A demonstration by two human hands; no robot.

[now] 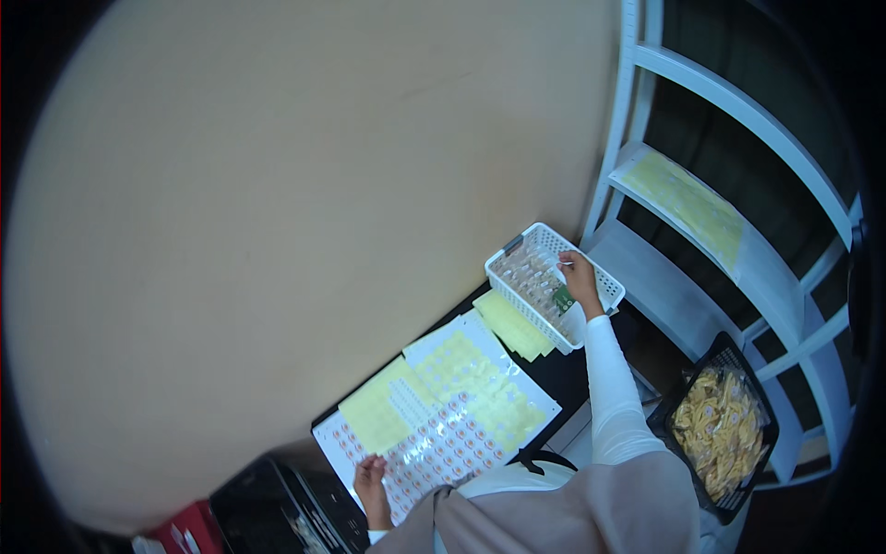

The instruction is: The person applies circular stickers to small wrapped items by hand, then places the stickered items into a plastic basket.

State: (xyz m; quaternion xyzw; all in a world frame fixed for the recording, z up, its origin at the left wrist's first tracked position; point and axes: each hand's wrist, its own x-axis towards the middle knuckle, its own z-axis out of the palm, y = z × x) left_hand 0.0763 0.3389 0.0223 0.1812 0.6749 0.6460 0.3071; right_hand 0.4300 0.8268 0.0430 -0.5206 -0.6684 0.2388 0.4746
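A white perforated plastic basket stands at the far end of a black table. Inside it lie rows of small clear packets and a green printed piece. My right hand reaches over the basket, fingers bent close together; whether something small is between them is too small to tell. Sheets of round stickers cover the near part of the table, with yellow backing paper lying over them. My left hand rests at the sheets' lower left edge, fingers curled, and its grip is unclear.
More yellow sheets lie partly under the basket. A white shelf rack at right carries another yellow sheet. Below it a black crate holds bagged yellowish food. A black machine and a red box stand lower left.
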